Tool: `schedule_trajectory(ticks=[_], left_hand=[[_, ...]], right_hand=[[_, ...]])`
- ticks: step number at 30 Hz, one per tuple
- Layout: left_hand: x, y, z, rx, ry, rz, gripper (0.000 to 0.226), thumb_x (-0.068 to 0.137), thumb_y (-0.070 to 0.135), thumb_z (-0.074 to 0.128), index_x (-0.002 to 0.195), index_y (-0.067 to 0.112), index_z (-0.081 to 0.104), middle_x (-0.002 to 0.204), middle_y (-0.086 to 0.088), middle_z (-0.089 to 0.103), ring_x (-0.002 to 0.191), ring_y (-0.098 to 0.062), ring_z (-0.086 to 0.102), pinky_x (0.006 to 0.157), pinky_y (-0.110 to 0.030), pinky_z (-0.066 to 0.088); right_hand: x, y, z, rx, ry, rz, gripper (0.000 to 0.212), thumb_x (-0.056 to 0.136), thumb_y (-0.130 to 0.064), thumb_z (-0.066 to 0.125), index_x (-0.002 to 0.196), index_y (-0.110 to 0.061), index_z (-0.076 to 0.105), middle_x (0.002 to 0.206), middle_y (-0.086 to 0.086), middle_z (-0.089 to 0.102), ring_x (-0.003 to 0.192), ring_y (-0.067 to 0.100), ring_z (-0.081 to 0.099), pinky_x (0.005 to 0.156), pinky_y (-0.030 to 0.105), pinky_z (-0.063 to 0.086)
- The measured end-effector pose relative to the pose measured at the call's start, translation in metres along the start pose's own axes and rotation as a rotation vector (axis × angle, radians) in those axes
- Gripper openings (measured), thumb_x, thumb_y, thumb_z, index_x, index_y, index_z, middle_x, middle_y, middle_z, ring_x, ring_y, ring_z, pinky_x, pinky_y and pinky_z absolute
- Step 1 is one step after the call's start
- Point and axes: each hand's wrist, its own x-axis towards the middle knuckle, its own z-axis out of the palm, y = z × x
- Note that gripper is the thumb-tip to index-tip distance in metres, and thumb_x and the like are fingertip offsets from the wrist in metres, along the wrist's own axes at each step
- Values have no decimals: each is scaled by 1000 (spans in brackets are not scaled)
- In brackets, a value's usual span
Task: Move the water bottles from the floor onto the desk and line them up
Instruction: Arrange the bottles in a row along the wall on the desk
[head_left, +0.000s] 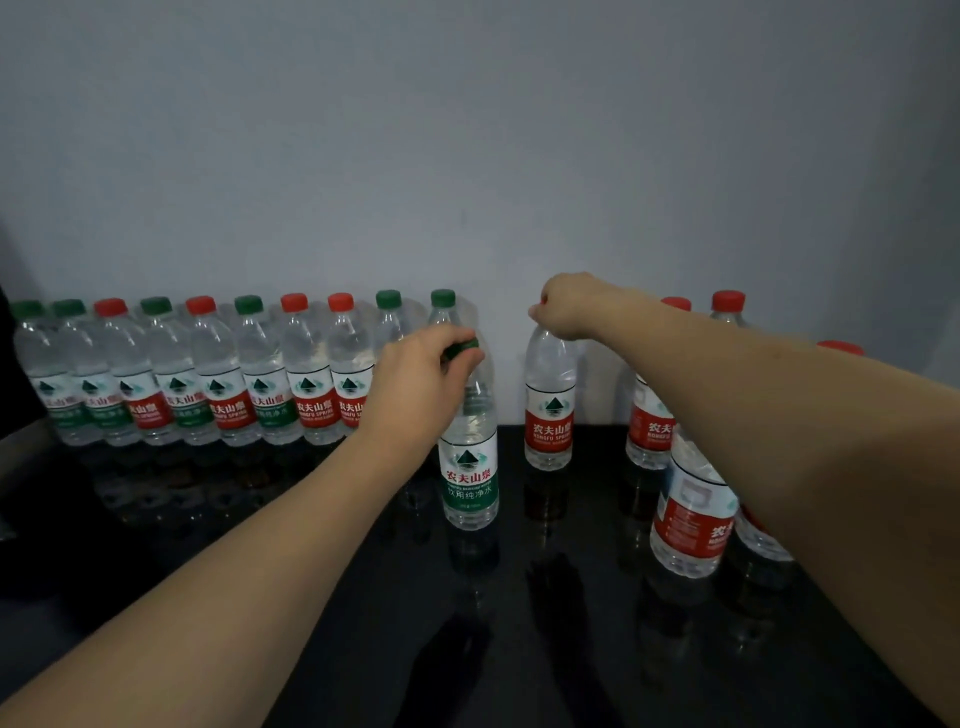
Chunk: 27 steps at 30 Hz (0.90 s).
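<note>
Nearest, toward the right edge of the glossy black table (322, 613), a red-label bottle (693, 512) is seen upright, partly hidden by the right forearm, with another bottle just beside it behind the arm. Further in, near the middle, a green-label bottle (469, 467) is held upright by the left hand (415, 389), whose fingers (460, 340) are curled round its green cap. Beyond it, a red-label bottle with its cap covered (549, 410) is gripped at the top by the right hand (574, 306), fingers closed over the cap; its base is set on the table. Along the far edge, against the grey wall (467, 130), a row of bottles (208, 374) with red and green caps is lined up from the far left corner, touching side by side. More red-capped bottles (727, 306) are shown at the far right.
</note>
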Motion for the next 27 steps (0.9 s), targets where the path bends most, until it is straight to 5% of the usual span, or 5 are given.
schedule_trajectory(ticks=[4,12,16,21,27], left_hand=[[0,0,4,-23,1,3,26,94,25,66,118,14,69,99,1,72,82,-11,66,80,-34,58],[20,-7,-9,111,-120,-60,16,91,33,69,96,20,62,81,8,63,71,-7,61,63,-25,53],[40,-5,1,130,-174,-92,16,89,32,71,93,20,61,84,3,67,74,-13,64,71,-38,58],[68,-8,17,130,-146,-73,16,89,34,71,92,22,62,86,4,69,72,-10,64,66,-32,56],[103,-17,46,102,-124,-31,16,90,30,71,97,17,65,95,1,70,84,-19,65,77,-36,55]], right_hand=[[1,5,14,-14,31,1,43,102,-37,44,131,-6,49,130,18,55,113,34,54,81,35,39],[-21,14,-4,17,30,-56,33,97,-43,53,106,-11,53,113,16,61,88,26,50,73,33,39],[-18,16,-23,20,70,-85,32,96,-44,53,100,-12,53,109,14,61,89,26,50,74,33,39],[0,21,-34,1,68,-104,35,96,-47,54,98,-12,51,91,5,54,83,23,52,71,31,38],[29,33,-12,15,22,-62,35,97,-44,54,94,-9,54,80,7,59,63,18,59,54,30,42]])
